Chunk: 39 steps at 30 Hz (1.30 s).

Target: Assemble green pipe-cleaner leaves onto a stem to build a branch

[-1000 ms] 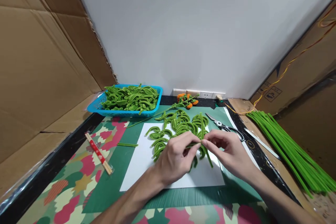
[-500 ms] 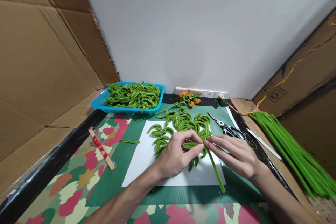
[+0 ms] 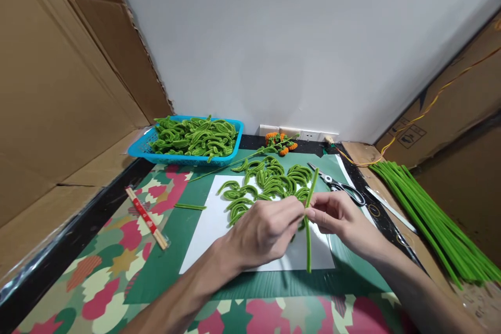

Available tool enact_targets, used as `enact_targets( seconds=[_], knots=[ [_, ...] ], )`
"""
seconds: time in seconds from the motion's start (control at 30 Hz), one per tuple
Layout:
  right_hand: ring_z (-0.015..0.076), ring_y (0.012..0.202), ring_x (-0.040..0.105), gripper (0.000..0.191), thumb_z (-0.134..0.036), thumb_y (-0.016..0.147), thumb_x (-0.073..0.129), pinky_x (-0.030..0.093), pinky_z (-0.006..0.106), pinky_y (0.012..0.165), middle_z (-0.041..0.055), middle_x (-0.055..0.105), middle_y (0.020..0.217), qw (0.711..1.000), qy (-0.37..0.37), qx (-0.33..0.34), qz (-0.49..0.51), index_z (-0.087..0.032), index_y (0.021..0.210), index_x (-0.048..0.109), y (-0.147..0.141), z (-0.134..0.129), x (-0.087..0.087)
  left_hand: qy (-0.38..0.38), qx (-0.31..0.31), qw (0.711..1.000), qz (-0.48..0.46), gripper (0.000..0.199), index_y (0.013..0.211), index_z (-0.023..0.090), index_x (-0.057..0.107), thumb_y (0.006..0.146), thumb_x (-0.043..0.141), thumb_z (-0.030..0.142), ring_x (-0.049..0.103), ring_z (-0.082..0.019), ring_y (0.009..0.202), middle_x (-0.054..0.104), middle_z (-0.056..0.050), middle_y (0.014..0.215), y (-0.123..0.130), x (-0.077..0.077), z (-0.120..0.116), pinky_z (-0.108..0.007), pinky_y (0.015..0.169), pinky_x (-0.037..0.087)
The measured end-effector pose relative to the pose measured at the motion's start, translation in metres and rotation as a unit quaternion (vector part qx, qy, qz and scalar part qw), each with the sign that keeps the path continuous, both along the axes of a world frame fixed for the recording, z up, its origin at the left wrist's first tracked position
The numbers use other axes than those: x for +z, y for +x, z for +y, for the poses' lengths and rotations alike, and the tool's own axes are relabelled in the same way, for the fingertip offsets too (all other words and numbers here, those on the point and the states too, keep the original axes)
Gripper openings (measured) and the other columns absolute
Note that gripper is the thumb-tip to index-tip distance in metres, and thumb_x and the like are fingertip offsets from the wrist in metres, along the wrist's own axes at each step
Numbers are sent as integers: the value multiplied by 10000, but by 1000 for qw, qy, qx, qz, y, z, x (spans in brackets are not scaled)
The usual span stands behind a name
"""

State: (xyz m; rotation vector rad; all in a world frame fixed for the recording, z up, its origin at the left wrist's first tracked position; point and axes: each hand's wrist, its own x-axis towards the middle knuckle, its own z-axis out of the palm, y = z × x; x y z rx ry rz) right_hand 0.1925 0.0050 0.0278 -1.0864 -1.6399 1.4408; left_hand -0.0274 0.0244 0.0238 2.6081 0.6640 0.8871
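a: where do we have the thing?

b: one fuzzy green stem (image 3: 309,250), raised in front of us over the white paper (image 3: 205,235), with the counter (image 3: 250,142) beneath. its top leans a little to our right; the lower end hangs nearly straight down.

a: how do we judge its handling?

b: very light, we'd say. soft pile outside, probably a thin wire core, so bendable but able to hold a curve. little slip in the nap. hardly fragile, though a hard squeeze could flatten the pile or kink the core. we'd take hold near the middle, at the crossing, between thumb and forefinger pads.

a: and our hands?

b: the right hand (image 3: 340,219) grips the stem near mid-length, thumb and forefinger pinched, the other fingers loosely bent. the left hand (image 3: 266,229) is curled palm down, knuckles up, fingertips meeting the stem from the other side. its thumb and whatever sits inside that curl are hidden; we can't tell how firmly it closes.

a: arms?

b: both forearms slant inward from the near edge, wrists low, hands almost tip to tip.

a: neighbours?

b: curled green pieces (image 3: 277,185) just beyond the hands, scissors (image 3: 332,183) lying open behind the right one, a blue basket (image 3: 188,159) heaped with more curls, a straight green bundle (image 3: 430,219) off to our right.
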Motion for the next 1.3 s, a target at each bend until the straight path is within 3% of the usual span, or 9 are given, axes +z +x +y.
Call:
enact_targets(
  seconds=[0.27,0.37,0.53,0.73,0.87,0.97,1.03,1.2,1.3],
  knots=[
    [151,720,487,216,-244,1104,506,394,277,658,4,541,834,937,309,-82,-138,-212,897,557,-9,-7,-5,-353,84,918,-163,145,986,197,679,1020,643,334,694,-188,913,721,-23,952,10,1,-6,-240,737,508],
    [145,707,478,201,-160,1086,503,386,267,648,-1,523,830,907,381,-108,-146,-219,896,523,-7,-3,-11,-430,77,875,-211,233,982,182,666,989,698,413,647,-127,705,691,-10,881,13,-4,-2,-206,600,476],
    [140,680,465,212,-205,1096,499,381,268,638,-14,499,800,917,344,-157,-130,-222,885,506,-1,3,-13,-555,40,780,-286,408,853,169,578,948,718,540,447,-37,390,578,49,668,12,-13,8,-162,383,259],
    [121,634,440,292,-267,1081,525,360,257,604,-33,485,713,943,290,-147,-77,-211,794,514,0,4,-13,-604,42,731,-314,393,818,173,542,945,747,483,390,-13,390,547,62,659,14,-9,4,-145,390,235],
    [99,551,414,368,-319,999,635,329,239,526,-46,470,617,966,205,-158,-18,-210,680,486,-2,9,-13,-548,68,797,-245,373,832,191,526,975,699,489,394,-39,397,570,48,651,13,-8,0,-175,408,260],
    [80,416,386,435,-416,932,708,276,228,414,-53,489,512,989,38,-135,56,-215,613,490,-2,15,-15,-303,104,937,-142,249,832,195,568,1017,640,344,510,-103,521,578,23,673,9,-10,1,-221,515,370],
    [72,357,372,442,-447,904,733,267,223,370,-51,505,478,989,-46,-108,95,-209,597,521,0,18,-16,-111,88,987,-79,198,828,193,589,1026,576,200,533,-126,607,564,11,706,5,-10,3,-243,581,386],
    [67,357,420,410,-412,910,744,308,198,374,-40,543,478,993,-50,-74,81,-184,610,584,9,22,-12,39,60,996,-43,185,887,190,603,1027,533,92,542,-134,637,569,6,733,-1,-12,5,-254,612,408],
    [86,411,517,420,-454,907,766,366,192,407,-22,589,532,997,-6,-61,44,-175,639,604,12,22,-9,-44,102,991,-77,164,905,195,633,1050,562,165,588,-138,670,622,1,761,1,-10,3,-249,642,440]
  ],
)
